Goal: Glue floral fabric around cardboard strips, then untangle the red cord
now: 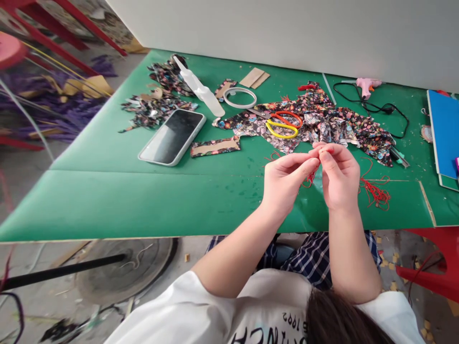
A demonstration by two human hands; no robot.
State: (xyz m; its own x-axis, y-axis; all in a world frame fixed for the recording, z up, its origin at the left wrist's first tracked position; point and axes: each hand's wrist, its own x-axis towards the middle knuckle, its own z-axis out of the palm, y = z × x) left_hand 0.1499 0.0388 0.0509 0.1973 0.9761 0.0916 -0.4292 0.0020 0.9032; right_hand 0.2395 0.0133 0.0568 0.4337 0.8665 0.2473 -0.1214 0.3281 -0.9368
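My left hand (285,184) and my right hand (339,179) meet fingertip to fingertip above the green table. Both pinch red string (311,177), whose strands dangle between them; the exact spot they grip is covered by my fingers. A loose bundle of red strings (378,192) lies right of my right hand. Just beyond my hands spreads dark floral cloth (322,114), crumpled in places. On it rest scissors (283,125) with one orange and one yellow handle loop. A floral-edged strip of card (215,146) lies to the left of the cloth.
A phone (172,137) lies at the left beside floral scraps (154,110), a white plastic strip (201,88) and a tape roll (239,97). At the back are brown card pieces (254,77) and a pink glue gun (367,87) with a black cord. A blue board (444,134) sits right.
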